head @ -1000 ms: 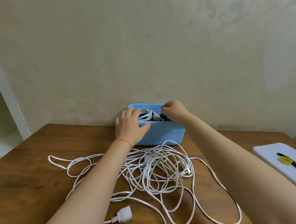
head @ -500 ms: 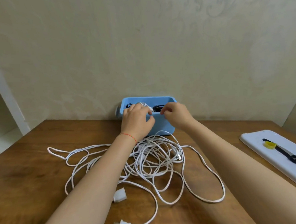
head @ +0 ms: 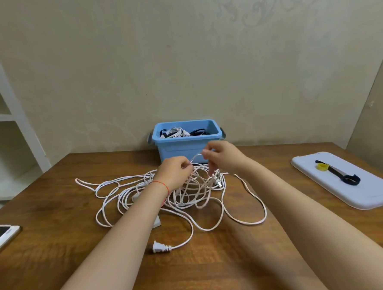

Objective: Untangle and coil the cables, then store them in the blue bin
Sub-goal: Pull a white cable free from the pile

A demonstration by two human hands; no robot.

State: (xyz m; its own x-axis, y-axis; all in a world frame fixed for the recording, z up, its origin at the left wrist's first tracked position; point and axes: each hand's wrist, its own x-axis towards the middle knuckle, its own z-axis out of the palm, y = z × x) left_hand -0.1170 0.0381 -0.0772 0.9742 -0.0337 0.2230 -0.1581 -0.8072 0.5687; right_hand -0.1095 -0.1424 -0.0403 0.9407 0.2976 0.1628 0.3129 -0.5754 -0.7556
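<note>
White cable (head: 195,190): thin, long, tangled in loose overlapping loops on wooden table (head: 56,220), two-prong plug (head: 159,246) lying near front. Left hand (head: 175,172) and right hand (head: 222,157) each pinch raised strand. Blue bin (head: 187,145) behind, against wall, coiled cables inside

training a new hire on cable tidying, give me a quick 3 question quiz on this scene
1. True or false: the blue bin already holds some coiled cables.
2. Multiple choice: where is the white plug? A) in the bin B) flat on the table, nearer the camera than the tangle C) on the white tray
3. What are the left hand and right hand doing?

Key
1. True: white and dark bundles show inside.
2. B
3. Both pinch one strand of the white cable tangle, raised above the pile in front of the bin.
</note>
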